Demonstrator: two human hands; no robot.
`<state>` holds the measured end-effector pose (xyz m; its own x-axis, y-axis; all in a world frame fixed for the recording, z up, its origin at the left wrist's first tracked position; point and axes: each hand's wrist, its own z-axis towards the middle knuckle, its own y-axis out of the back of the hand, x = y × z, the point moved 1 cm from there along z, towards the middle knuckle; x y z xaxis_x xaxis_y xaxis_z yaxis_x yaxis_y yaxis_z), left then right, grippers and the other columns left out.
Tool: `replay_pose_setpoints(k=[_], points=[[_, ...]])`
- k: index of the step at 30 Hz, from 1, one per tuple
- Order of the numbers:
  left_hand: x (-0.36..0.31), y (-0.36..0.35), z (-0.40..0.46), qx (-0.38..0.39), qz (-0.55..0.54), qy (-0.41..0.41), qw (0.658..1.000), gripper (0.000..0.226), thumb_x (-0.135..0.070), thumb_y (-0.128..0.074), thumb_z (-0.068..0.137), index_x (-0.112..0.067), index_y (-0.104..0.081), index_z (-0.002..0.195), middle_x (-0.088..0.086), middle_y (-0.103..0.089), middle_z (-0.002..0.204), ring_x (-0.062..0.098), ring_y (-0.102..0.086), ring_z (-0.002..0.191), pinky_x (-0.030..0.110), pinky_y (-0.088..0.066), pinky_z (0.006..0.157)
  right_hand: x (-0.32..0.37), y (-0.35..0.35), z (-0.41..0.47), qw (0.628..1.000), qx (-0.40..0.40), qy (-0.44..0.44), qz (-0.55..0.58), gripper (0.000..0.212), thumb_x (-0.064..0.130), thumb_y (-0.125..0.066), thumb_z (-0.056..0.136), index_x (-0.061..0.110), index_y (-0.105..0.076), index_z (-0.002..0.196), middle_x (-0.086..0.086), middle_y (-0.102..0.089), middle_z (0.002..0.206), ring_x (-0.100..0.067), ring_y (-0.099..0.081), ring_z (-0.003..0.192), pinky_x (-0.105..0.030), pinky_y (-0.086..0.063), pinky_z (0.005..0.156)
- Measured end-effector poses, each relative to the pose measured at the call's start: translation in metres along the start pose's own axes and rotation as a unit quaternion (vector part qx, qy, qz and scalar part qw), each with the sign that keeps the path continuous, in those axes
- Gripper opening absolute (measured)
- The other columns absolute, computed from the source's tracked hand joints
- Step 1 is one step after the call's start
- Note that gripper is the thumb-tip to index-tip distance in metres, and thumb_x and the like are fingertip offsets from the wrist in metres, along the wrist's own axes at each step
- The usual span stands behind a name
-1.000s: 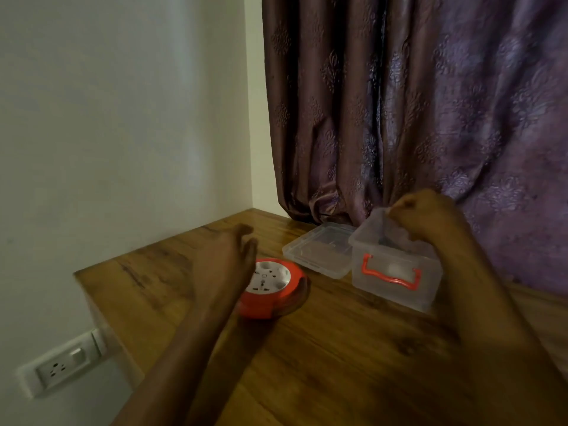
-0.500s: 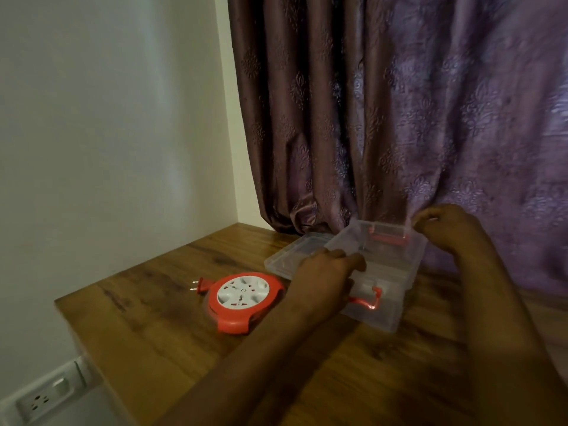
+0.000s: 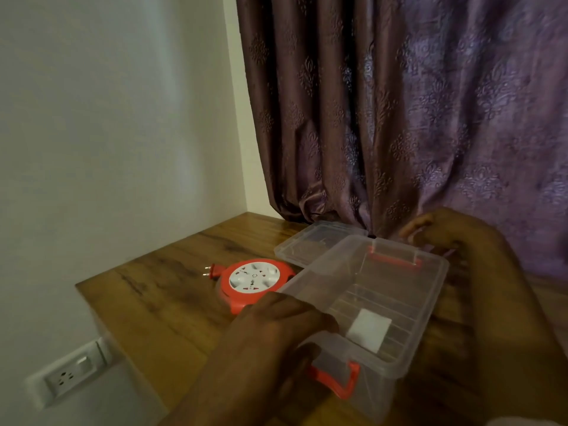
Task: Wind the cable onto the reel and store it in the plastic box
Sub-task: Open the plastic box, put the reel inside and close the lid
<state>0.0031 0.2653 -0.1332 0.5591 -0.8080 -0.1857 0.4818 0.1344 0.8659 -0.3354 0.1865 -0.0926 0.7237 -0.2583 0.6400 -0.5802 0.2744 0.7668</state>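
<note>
Gripping the clear plastic box point(image 3: 396, 290) at two points, the person holds it over the wooden table point(image 3: 159, 305). The left hand point(image 3: 276, 327) is clamped on the near rim, at about 7 o'clock of the box, just above the near orange latch point(image 3: 336, 379). The right hand point(image 3: 455, 238) is curled onto the far corner at about 1 o'clock, beside the far orange latch point(image 3: 396, 259); the fingertips there are blurred. The box stands open. Nothing lies in it save a white square label point(image 3: 368, 330) on or under its ribbed floor; which, I cannot tell. The clear lid point(image 3: 313, 241) lies flat on the table at 11 o'clock of the box, against the purple curtain point(image 3: 399, 118). The orange reel point(image 3: 252, 281) rests flat on the table at 9 o'clock of the box, outside it, with its plug point(image 3: 210, 270) projecting at the reel's 9 o'clock. A wall socket point(image 3: 66, 376) sits below the table edge.
</note>
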Motion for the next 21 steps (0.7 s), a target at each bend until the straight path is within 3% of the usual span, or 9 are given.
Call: replay_pose_setpoints(k=[3,6,10,13,15,17,19,21], points=[[0.003,-0.007,-0.008,-0.007,-0.022,-0.006,1.0,0.038,-0.035,-0.065,0.09,-0.048,-0.059,0.125,-0.03,-0.057,0.13,-0.008,-0.042,0.122,0.023,-0.041,0.106,0.008,-0.003,-0.005,1.0,0.024,0.02,0.0,0.022,0.001,-0.059,0.087,0.014,-0.069,0.102,0.001,-0.06,0.074,-0.01,-0.052,0.062,-0.01,-0.041,0.036],[0.005,-0.01,-0.007,-0.005,-0.021,0.003,1.0,0.039,-0.036,-0.063,0.09,-0.048,-0.057,0.126,-0.03,-0.056,0.13,-0.008,-0.041,0.122,0.025,-0.042,0.104,0.012,-0.003,-0.005,0.998,0.048,0.029,-0.002,0.023,0.003,-0.058,0.089,0.015,-0.069,0.104,0.002,-0.063,0.077,-0.01,-0.055,0.063,-0.011,-0.041,0.036],[0.008,-0.011,-0.007,0.013,-0.025,-0.003,1.0,0.044,-0.047,-0.058,0.088,-0.052,-0.046,0.13,-0.033,-0.051,0.131,-0.008,-0.039,0.123,0.03,-0.043,0.102,0.016,-0.003,-0.001,0.997,0.064,0.036,-0.003,0.022,0.007,-0.061,0.089,0.016,-0.069,0.106,0.002,-0.066,0.083,-0.012,-0.056,0.066,-0.021,-0.044,0.05],[0.013,-0.011,-0.008,0.015,-0.03,-0.006,0.999,0.056,-0.057,-0.057,0.085,-0.063,-0.029,0.133,-0.041,-0.042,0.135,-0.014,-0.032,0.129,0.033,-0.035,0.11,0.025,-0.004,0.001,0.997,0.045,0.058,0.018,0.021,0.009,-0.063,0.088,0.02,-0.069,0.105,0.0,-0.068,0.084,-0.018,-0.06,0.068,-0.028,-0.047,0.061],[0.015,-0.01,-0.009,-0.017,-0.071,0.0,0.997,0.052,-0.067,-0.054,0.081,-0.07,-0.032,0.128,-0.048,-0.037,0.134,-0.02,-0.03,0.128,0.026,-0.034,0.107,0.039,-0.008,-0.002,0.994,0.042,0.095,0.028,0.023,0.009,-0.064,0.087,0.018,-0.068,0.108,-0.004,-0.069,0.087,-0.019,-0.062,0.066,-0.029,-0.049,0.061],[0.018,-0.009,-0.011,-0.08,-0.135,0.027,0.987,0.047,-0.07,-0.054,0.081,-0.065,-0.043,0.126,-0.05,-0.042,0.13,-0.022,-0.035,0.125,0.017,-0.04,0.096,0.06,-0.015,-0.008,0.987,0.055,0.144,0.036,0.026,0.008,-0.066,0.086,0.015,-0.067,0.111,-0.006,-0.067,0.09,-0.019,-0.063,0.07,-0.03,-0.053,0.063],[0.029,-0.01,-0.011,-0.16,-0.189,0.068,0.966,0.043,-0.068,-0.055,0.082,-0.057,-0.054,0.124,-0.045,-0.052,0.124,-0.019,-0.046,0.119,0.011,-0.044,0.086,0.082,-0.024,-0.018,0.978,0.082,0.192,0.029,0.028,0.01,-0.067,0.085,0.016,-0.067,0.113,0.0,-0.066,0.089,-0.01,-0.061,0.071,-0.02,-0.05,0.055],[0.044,-0.012,-0.006,-0.204,-0.231,0.146,0.94,0.034,-0.07,-0.056,0.083,-0.056,-0.062,0.113,-0.041,-0.061,0.113,-0.019,-0.053,0.108,0.014,-0.045,0.083,0.1,-0.035,-0.029,0.968,0.1,0.23,0.007,0.031,0.016,-0.069,0.084,0.019,-0.066,0.114,0.001,-0.068,0.099,-0.008,-0.063,0.084,-0.02,-0.053,0.069]])
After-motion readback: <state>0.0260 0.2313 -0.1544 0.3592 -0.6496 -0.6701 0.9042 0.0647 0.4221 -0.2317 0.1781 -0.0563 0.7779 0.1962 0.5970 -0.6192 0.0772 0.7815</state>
